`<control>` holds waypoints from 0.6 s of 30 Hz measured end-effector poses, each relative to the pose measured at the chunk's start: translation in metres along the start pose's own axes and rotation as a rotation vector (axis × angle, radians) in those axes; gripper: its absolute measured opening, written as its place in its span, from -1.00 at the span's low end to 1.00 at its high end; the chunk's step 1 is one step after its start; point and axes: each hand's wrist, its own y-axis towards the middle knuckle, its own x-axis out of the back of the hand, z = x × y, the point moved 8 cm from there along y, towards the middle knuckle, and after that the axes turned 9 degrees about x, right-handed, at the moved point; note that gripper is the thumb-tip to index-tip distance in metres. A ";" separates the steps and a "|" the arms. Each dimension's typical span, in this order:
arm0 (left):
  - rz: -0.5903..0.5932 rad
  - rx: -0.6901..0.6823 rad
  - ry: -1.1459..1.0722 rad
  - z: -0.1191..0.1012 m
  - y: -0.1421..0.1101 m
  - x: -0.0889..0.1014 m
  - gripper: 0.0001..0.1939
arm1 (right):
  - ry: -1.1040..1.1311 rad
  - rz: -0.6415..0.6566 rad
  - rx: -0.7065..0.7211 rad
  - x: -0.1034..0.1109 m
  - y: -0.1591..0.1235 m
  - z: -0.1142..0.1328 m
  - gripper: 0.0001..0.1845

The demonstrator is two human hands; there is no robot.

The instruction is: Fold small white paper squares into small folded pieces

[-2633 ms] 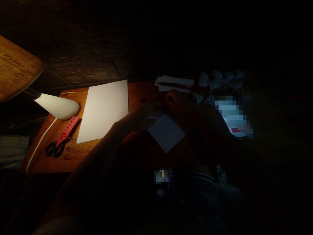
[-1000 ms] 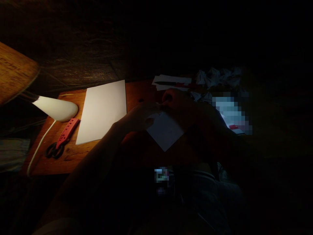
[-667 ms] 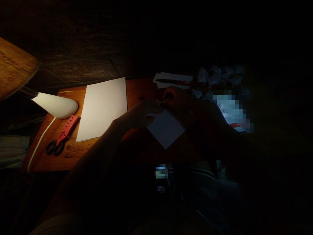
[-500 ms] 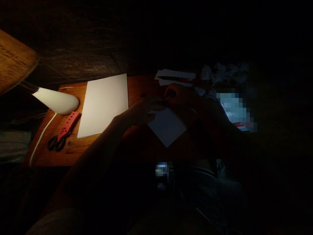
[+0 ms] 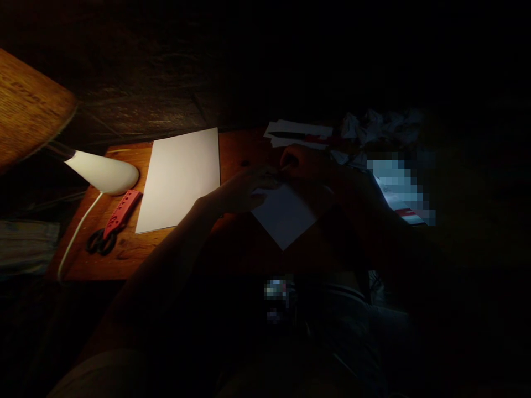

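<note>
I have both hands close together over the table (image 5: pixel 232 143), and the light there is poor. The left hand (image 5: pixel 259 185) lies palm down, fingers reaching over the upper left edge of the paper (image 5: pixel 284 218); I can't tell whether they pinch it or only press on it. The right hand (image 5: pixel 305 160) is curled just beyond the paper's far side, its fingertips near those of the left; the dark keeps me from telling whether it grips anything. The paper sits below and between the hands, one corner pointing back toward the body.

Left of the left hand I see a large sheet (image 5: pixel 182 182), brightly lit. Further left are the scissors (image 5: pixel 99 241), black handles nearest me and a red cover (image 5: pixel 122 210) over the blades, then the lamp (image 5: pixel 105 171) with its white cord (image 5: pixel 77 235). Just beyond the right hand, a knife (image 5: pixel 315 137) with a dark blade and a red handle lies across some slips (image 5: pixel 282 126). Beyond and to the right of that hand, folded shapes (image 5: pixel 369 128) crowd together in shadow. Right of the right forearm there's a glowing screen (image 5: pixel 394 190), blurred out
</note>
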 end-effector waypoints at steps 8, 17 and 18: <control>0.008 0.035 0.024 -0.005 0.001 0.003 -0.46 | -0.084 -0.029 -0.011 -0.001 0.005 -0.004 -0.74; 0.011 0.011 0.031 -0.008 0.002 0.003 -0.50 | -0.043 -0.038 -0.062 0.001 0.003 -0.002 -0.71; 0.012 0.010 0.033 -0.008 0.002 0.003 -0.50 | -0.041 -0.038 -0.054 0.001 0.003 -0.001 -0.72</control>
